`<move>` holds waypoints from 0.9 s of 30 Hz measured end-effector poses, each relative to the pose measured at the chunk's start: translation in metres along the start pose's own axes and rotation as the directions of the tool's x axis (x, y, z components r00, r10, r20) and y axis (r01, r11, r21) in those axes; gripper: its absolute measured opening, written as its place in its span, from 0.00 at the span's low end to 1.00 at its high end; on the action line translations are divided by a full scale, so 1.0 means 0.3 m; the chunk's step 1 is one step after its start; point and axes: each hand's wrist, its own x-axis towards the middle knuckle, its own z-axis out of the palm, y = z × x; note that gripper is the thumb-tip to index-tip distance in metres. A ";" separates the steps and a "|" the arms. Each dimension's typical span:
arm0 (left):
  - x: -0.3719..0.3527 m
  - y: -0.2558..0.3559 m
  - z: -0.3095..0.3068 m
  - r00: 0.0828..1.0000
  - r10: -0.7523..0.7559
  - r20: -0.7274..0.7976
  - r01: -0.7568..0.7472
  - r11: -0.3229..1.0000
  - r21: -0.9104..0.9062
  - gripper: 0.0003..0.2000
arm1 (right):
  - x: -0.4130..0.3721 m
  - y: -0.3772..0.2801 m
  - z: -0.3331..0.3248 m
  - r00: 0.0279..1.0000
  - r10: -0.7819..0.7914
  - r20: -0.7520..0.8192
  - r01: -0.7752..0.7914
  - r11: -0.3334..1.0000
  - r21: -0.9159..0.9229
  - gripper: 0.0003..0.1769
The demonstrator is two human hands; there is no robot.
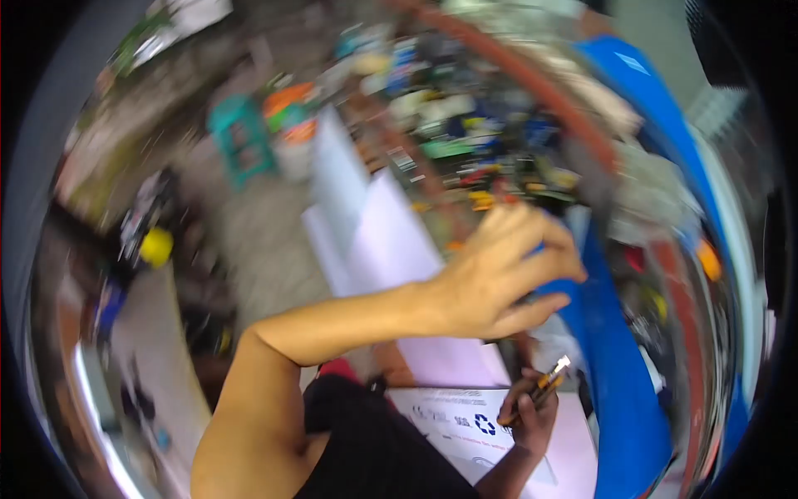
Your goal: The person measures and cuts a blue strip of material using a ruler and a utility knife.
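Note:
My left hand (515, 274) is raised across the middle of the view, its fingers bent and apart with nothing between them. Below it, my right hand (532, 407) grips a slim orange-and-black utility knife (545, 386) with a shiny tip pointing up and to the right. Under the right hand lies a white printed panel (453, 428) with a dark recycling mark and lettering. Long white sheets (391, 241) stretch away beyond my left forearm, some of them standing or folded up. Motion blur softens the edges.
A teal stool (241, 141) stands at the upper left, beside a pale bucket (293, 158) with orange and green things on top. Several tools and containers crowd a reddish-framed surface (490, 150) ahead. A long blue sheet (615, 366) runs down the right side. A yellow round object (155, 247) is at left.

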 end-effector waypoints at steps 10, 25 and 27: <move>-1.480 0.433 -0.656 0.334 -0.635 -0.696 0.900 -0.003 0.435 0.16 | 0.184 0.598 0.403 0.670 0.690 0.273 -0.298 0.587 -0.753 0.17; -2.528 0.929 -1.212 -0.164 -0.287 -0.944 0.451 -0.873 0.187 0.42 | 0.002 2.178 1.135 0.010 0.967 0.255 -0.529 0.221 -0.819 0.16; -2.531 0.924 -1.222 -0.203 -0.277 -0.939 0.478 -0.865 0.151 0.40 | -0.051 2.574 1.216 -0.055 0.956 0.287 -0.532 0.215 -0.819 0.16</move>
